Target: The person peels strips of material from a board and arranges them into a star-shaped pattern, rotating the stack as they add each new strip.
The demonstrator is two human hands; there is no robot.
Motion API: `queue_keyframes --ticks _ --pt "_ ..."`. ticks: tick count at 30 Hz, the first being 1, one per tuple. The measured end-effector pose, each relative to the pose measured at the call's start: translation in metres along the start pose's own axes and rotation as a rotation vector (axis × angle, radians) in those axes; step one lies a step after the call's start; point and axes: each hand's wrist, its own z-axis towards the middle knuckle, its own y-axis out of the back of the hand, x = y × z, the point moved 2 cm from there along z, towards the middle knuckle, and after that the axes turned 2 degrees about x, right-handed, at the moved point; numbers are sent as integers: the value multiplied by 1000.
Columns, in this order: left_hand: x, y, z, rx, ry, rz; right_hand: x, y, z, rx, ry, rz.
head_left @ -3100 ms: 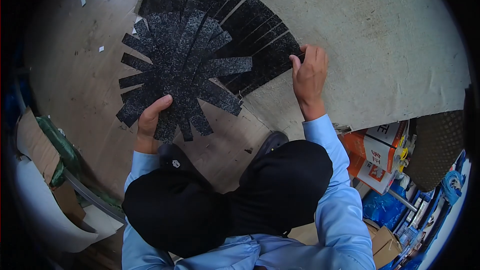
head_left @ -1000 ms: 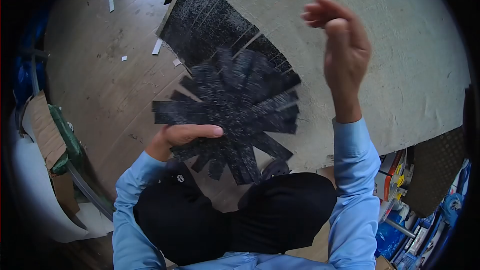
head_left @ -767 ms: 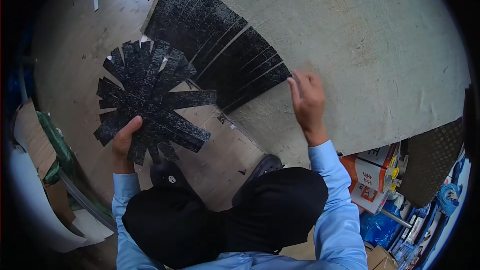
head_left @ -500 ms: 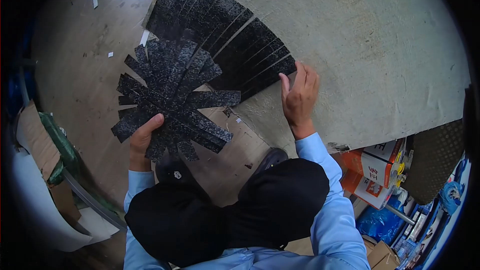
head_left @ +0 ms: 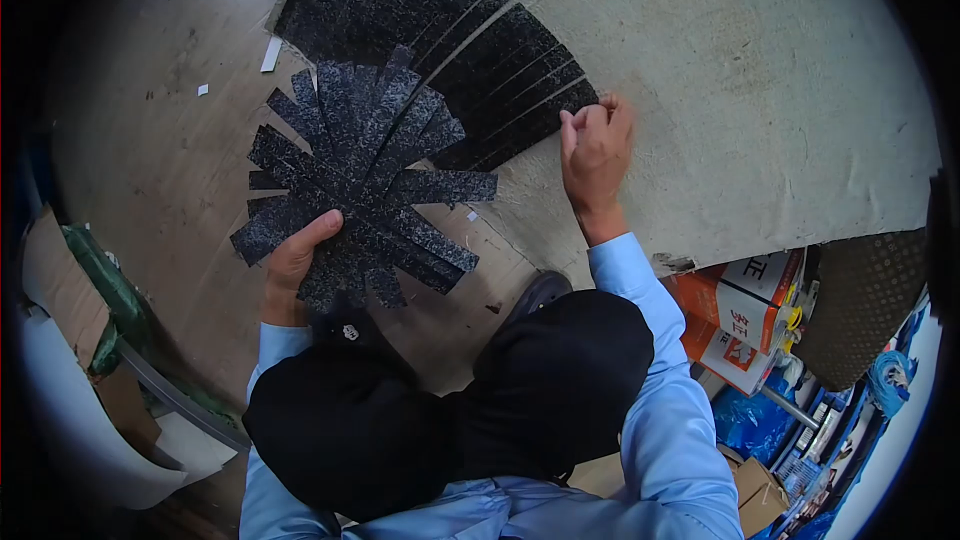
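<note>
My left hand [head_left: 306,250] is closed on a bundle of black speckled strips [head_left: 350,155], its thumb pressed on top. The strips cross one another and fan out in many directions, held above the floor. My right hand [head_left: 598,155] has its thumb and curled fingers together at the outer end of a black strip [head_left: 565,105]. That strip is the nearest one in a row of similar black strips [head_left: 400,0] lying side by side on a pale board [head_left: 740,90]. Narrow gaps show between some of them. The bundle hides part of the row's inner end.
Orange and white boxes [head_left: 735,310] stand at the right below the board, near a blue plastic bag [head_left: 750,415]. A green wrapped item [head_left: 110,285] and curved white sheeting [head_left: 80,420] are at the left. White scraps [head_left: 271,54] lie on the floor.
My right fingers have curled in and closed at the strip's end. The left hand and its bundle have shifted slightly right and up in view, while the whole view has moved a little.
</note>
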Motion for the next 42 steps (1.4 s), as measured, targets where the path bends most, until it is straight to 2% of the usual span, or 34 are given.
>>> queue_keyframes --ticks 5,7,11,17,21,23,29,35,36,37,38,39,41,42 --pt "-12 -32 -9 26 -47 -64 -5 3 5 -127 19 39" --pt "-4 -16 -7 0 24 -51 -1 5 6 -80 -14 40" --pt "6 -5 -3 4 29 -14 -6 4 3 8 -60 49" --pt "0 -31 -12 110 6 -31 -5 -2 -4 -57 -165 224" --pt "12 -17 -4 69 24 18 -4 -4 -8 -42 -131 203" --pt "9 -27 -4 60 25 21 -4 -5 -9 -46 -52 98" --pt "15 -30 -5 32 136 -40 -4 2 2 16 -142 224" --pt "17 -20 4 1 133 12 -3 8 5 -8 -77 193" --pt "12 -20 12 53 49 58 0 10 8 -10 -78 196" --pt "6 -21 20 106 -37 102 7 16 15 -50 14 196" --pt "-5 -26 29 105 -39 104 13 19 18 -89 106 194" --pt "-21 -33 40 153 -98 144 12 15 13 -90 103 192" --pt "-51 -39 67 217 -173 185 5 -3 6 129 41 296" --pt "-64 -40 82 238 -168 163 4 -2 9 119 61 288"
